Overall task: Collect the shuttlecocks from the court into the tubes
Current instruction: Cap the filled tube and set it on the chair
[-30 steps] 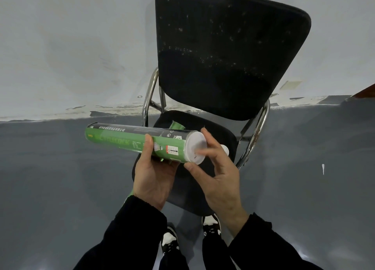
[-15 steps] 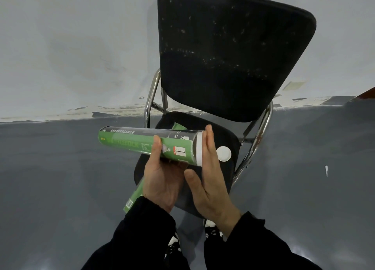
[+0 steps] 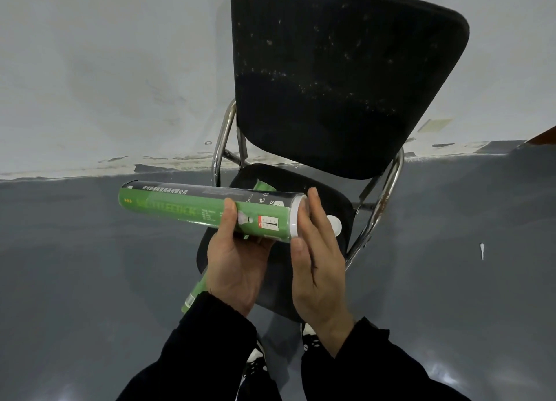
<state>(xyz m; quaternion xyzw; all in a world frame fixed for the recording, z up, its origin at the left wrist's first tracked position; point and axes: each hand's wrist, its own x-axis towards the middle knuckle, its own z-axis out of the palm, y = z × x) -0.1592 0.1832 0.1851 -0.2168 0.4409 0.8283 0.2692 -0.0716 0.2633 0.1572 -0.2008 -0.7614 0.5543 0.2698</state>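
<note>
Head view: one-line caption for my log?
Left hand grips green cardboard shuttlecock tube; right hand presses its white cap above black chair.

The left hand [image 3: 237, 268] gripped a green tube [image 3: 192, 211] held level above a black chair [image 3: 340, 78]. The right hand [image 3: 316, 259] pressed flat against the tube's white cap [image 3: 295, 217]. A second tube [image 3: 195, 289] and a loose white cap [image 3: 334, 224] lay on the seat.
</note>
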